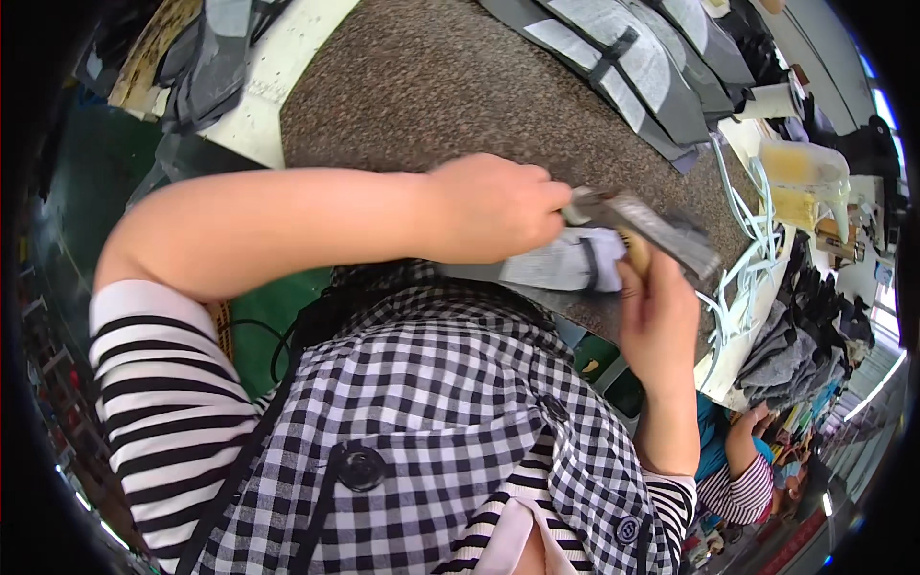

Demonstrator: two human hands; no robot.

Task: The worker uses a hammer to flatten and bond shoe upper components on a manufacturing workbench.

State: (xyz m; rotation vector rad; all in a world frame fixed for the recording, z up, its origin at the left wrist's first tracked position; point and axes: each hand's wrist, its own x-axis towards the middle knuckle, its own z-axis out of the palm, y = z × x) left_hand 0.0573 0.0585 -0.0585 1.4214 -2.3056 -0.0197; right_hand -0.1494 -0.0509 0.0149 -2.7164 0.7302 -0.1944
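My left hand [508, 209] is closed, its forearm lying across in front of my body. Its fingers are curled at the end of a blurred, long grey-brown tool [666, 235], which slants down to the right; motion smears its kind. My right hand [659, 311] is closed, thumb and fingers pinching the right end of a light grey fabric piece [556, 264] with a dark strip across it. A small tan thing with dark marks [633, 249] shows at the right fingertips, too blurred to name. Both hands are close together over the table's near edge.
The table has a speckled brown top [383, 96]. Stacked grey pieces with a black strap [642, 72] lie at the far right, more grey pieces [211, 62] at the far left. White cords [752, 249] and dark grey cloth [795, 355] lie right. Another person's arm [743, 446] shows lower right.
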